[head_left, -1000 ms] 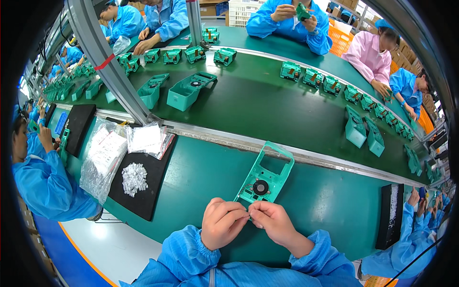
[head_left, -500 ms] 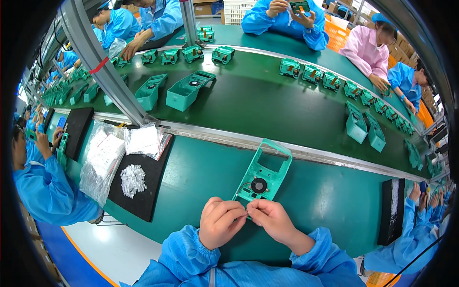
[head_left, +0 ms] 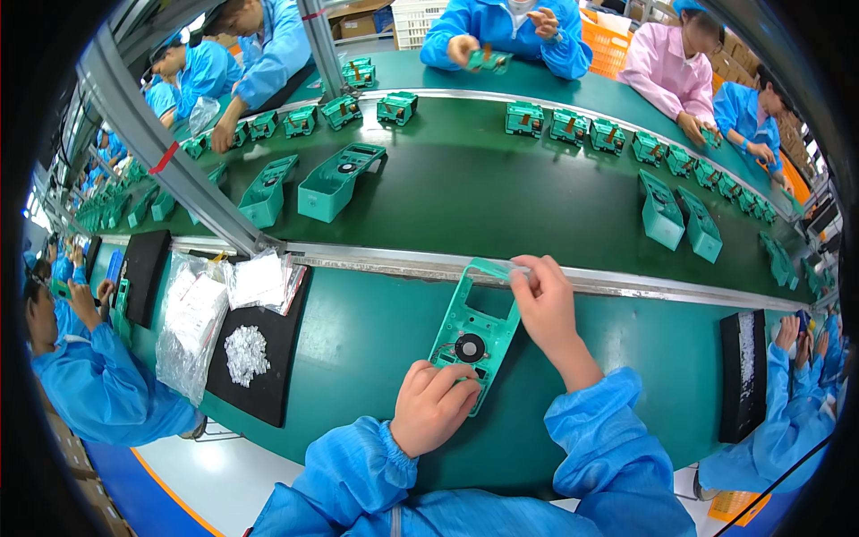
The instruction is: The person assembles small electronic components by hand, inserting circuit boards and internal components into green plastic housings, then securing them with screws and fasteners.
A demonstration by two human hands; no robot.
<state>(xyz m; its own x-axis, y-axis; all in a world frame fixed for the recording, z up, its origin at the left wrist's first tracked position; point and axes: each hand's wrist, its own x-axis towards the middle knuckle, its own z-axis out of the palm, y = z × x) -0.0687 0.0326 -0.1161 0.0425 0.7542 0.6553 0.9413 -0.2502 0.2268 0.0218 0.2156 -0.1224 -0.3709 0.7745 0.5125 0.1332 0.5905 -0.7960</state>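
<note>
A: Where does the work lie?

B: A green housing (head_left: 455,318) rests slanted on a green workbench (head_left: 367,345), its large opening toward 12 o'clock and a round black fan (head_left: 470,347) set nearer the wearer.

A: And the hands?

B: Taking the fan as the dial's centre, the left hand (head_left: 436,407) is at 7 o'clock, fingers curled over the housing's near end; whether they grip anything, I cannot tell. The right hand (head_left: 548,309), at 2 o'clock, is narrow, thumb and fingertips close together by the far corner; what it holds cannot be made out.

A: What surrounds them?

B: At 9 o'clock, small clear pieces (head_left: 246,355) lie heaped on a black mat (head_left: 259,407), a plastic bag (head_left: 192,331) beside them. At 3 o'clock is a black tray (head_left: 732,412). Toward 12 o'clock, past a metal rail (head_left: 385,259), a dark green belt (head_left: 465,201) carries green shells (head_left: 327,197); across it is a worker in pink (head_left: 676,67).
</note>
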